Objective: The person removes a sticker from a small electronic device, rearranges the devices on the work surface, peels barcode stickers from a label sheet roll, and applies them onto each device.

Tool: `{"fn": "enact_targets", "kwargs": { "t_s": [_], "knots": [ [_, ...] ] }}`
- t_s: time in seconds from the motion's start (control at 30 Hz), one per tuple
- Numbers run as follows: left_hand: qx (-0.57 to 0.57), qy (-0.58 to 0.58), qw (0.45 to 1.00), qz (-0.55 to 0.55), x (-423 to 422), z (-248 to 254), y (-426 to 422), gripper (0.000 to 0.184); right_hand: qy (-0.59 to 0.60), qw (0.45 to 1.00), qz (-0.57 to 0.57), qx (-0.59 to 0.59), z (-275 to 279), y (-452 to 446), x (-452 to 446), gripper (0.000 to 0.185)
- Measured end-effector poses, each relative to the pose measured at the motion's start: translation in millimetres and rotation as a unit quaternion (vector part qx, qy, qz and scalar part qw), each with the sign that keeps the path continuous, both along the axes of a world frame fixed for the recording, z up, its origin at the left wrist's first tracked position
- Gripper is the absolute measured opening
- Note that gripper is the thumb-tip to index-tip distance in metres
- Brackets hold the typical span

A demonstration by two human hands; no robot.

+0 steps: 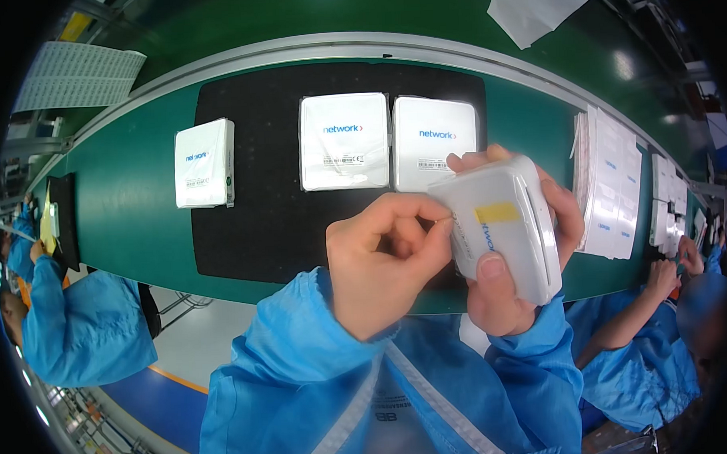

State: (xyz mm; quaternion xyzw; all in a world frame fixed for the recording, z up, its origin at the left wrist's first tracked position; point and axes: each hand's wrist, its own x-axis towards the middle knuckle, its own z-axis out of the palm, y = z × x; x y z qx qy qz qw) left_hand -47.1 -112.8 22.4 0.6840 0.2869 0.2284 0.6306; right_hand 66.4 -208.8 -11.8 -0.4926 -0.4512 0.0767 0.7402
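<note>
Factory assembly line. Workers in matching blue smocks point(91, 328) sat along a long green bench point(122, 187) with a metal edge rail; identical white boxes point(345, 151) marked "network" lay on a black mat point(252, 247).

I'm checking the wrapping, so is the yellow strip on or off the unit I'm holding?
On: the yellow strip lies flat across the white unit in your right hand, beside blue lettering.

The person is wearing a blue jacket point(485, 387) with wrinkled long sleeves point(279, 334). At lower centre, pale strips point(344, 416) are spreading downward, dark lettering point(391, 404) showing between them. Both hands point(389, 258) are showing bare.
</note>
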Motion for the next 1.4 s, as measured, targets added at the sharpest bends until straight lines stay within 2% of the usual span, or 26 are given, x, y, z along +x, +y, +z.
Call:
{"fn": "enact_targets", "kwargs": {
  "t_s": [0.37, 0.47, 0.57, 0.63, 0.87, 0.97, 1.07, 1.13, 1.4],
  "knots": [
    [0.0, 0.024, 1.0, 0.005, -2.0, 4.4, 1.1, 0.017, 0.024, 0.999, -0.003, -0.02, 1.9, 0.2, -2.4, 0.064],
    [0.01, 0.001, 1.0, 0.02, -1.4, -0.9, 0.3, 0.016, 0.03, 0.999, -0.008, -0.017, 1.9, 0.6, -2.8, 0.064],
    [0.024, 0.007, 1.0, 0.018, -3.0, 0.7, 1.9, 0.016, 0.005, 0.999, -0.009, -0.031, 2.6, -0.9, -2.2, 0.065],
    [0.026, 0.011, 0.999, 0.016, -4.5, 1.6, 3.5, 0.016, -0.013, 0.996, -0.029, -0.084, 3.6, -2.5, -4.8, 0.069],
    [0.058, 0.024, 0.998, 0.009, -5.7, 5.0, 7.5, 0.015, -0.048, 0.995, -0.017, -0.089, 7.2, 1.1, -5.1, 0.069],
    [0.054, 0.025, 0.998, 0.013, -5.0, 5.7, 7.3, 0.014, -0.05, 0.999, 0.003, -0.019, 6.4, 6.4, -4.0, 0.063],
    [0.068, 0.031, 0.997, 0.012, -4.0, 7.2, 7.6, 0.013, -0.069, 0.997, 0.001, -0.021, 8.5, 5.3, -3.8, 0.062],
    [0.063, 0.032, 0.997, 0.016, -3.0, 7.2, 7.4, 0.013, -0.093, 0.992, -0.008, -0.091, 10.3, 1.1, -3.8, 0.066],
    [0.062, 0.037, 0.997, 0.028, -2.0, 8.5, 8.7, 0.013, -0.091, 0.992, 0.0, -0.092, 11.6, 1.0, -7.5, 0.068]
  ]
}}
